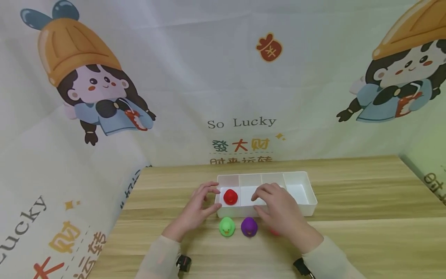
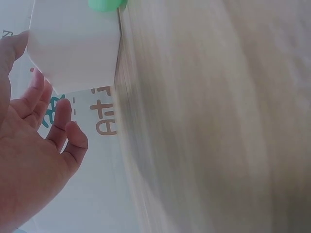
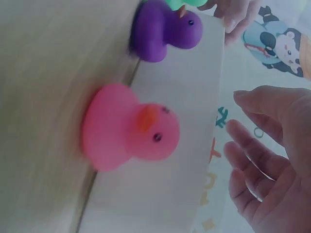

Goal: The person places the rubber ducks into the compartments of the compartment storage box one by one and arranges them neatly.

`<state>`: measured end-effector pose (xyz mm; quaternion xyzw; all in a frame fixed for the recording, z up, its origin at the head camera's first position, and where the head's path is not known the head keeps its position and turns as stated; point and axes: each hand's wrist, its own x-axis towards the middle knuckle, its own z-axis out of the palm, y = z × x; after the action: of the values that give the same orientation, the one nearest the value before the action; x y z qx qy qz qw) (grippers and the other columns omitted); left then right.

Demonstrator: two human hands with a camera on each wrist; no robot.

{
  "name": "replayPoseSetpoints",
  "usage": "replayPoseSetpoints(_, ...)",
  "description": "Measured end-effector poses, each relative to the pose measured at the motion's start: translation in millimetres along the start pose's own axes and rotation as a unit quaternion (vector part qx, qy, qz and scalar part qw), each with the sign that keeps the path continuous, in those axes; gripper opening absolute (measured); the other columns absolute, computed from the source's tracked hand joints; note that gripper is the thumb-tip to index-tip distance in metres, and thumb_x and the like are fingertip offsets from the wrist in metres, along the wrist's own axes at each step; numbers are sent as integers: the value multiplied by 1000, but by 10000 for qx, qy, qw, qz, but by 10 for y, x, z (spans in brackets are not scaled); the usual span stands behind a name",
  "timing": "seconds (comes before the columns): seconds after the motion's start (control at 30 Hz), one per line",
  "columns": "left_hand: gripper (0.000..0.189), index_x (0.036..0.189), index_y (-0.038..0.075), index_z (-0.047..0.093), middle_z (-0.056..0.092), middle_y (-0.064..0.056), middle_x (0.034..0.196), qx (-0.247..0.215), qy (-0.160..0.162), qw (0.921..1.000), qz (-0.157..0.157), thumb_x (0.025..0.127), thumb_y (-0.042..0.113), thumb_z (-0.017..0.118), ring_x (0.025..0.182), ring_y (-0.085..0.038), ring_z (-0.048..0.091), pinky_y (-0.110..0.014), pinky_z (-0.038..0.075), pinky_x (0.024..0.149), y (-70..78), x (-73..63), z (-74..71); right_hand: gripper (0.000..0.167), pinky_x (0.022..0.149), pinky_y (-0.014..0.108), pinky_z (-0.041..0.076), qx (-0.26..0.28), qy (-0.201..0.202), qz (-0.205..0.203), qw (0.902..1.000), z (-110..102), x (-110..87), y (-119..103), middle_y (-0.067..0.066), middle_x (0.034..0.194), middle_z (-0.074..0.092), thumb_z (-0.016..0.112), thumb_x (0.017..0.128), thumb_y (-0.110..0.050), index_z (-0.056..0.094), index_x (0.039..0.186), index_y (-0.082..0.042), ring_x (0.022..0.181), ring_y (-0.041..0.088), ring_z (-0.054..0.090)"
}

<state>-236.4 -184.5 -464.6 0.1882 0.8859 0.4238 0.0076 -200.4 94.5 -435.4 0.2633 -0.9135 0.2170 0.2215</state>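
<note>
At the far left, a pale printed fabric backdrop [image 1: 195,69] shows a cartoon figure in an orange hat [image 1: 101,81]. Next comes a person's left hand [image 1: 195,209], in a cream sleeve [image 1: 158,255], at the left end of a long white rectangular tray [image 1: 301,211] with four compartments. Its grip is loose, fingers gently bent and thumb apart, the tips at the tray's end wall; whether they press on it is hard to tell. In the leftmost compartment sits a rounded red toy [image 1: 230,197]. In front of the tray, on a wood-grained counter [image 1: 362,193], a light green toy duck [image 1: 227,227] stands upright, then a purple toy duck [image 1: 249,227] just beside it. Farther right, a pink toy duck [image 3: 109,128] with an orange beak stands near the tray's front wall, mostly covered in the head view by the right hand [image 1: 280,207]. That hand hangs over the middle compartments, its grip holding nothing, thumb and bent fingers parted. The rightmost compartment and more bare counter lie beyond it.
</note>
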Motion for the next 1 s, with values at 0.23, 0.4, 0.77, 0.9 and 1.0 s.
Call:
replayPoseSetpoints(0.23,34,125,6,61,46,-6,157,-13,50,10000,66,94,12,75,128,-28,45,-44,43,102,-6,-6,-33,21,83,36,57,90,171,126,9997,-55,-115,94,-5,101,70,87,78,-11,73,92,-18,94,18,63)
replayPoseSetpoints(0.4,35,125,5,60,46,-6,157,7,20,10000,77,95,12,74,128,-28,45,-44,43,102,-8,-9,-18,23,79,33,55,203,229,286,9991,-116,-217,158,-8,99,69,88,78,-9,72,90,-21,91,15,60)
replayPoseSetpoints(0.77,34,126,8,60,45,-3,158,-42,14,10000,-64,95,14,74,122,-26,45,-44,43,101,-13,-11,-13,20,72,27,54,287,169,270,9991,-182,-343,227,-10,97,70,87,79,-12,73,91,-20,84,9,59)
replayPoseSetpoints(0.9,34,126,9,61,45,-3,158,-46,-7,10000,-71,95,14,74,124,-26,45,-45,43,102,1,-8,-15,20,73,26,55,313,-1,387,9988,-218,-388,206,-13,98,70,87,79,-13,74,92,-22,85,9,62)
replayPoseSetpoints(1.0,34,126,8,61,45,-4,158,-41,-10,10000,-38,95,14,74,125,-27,45,-44,43,102,8,-4,-10,20,73,25,54,351,-108,447,9983,-232,-416,202,-15,98,69,87,80,-13,74,92,-23,84,9,62)
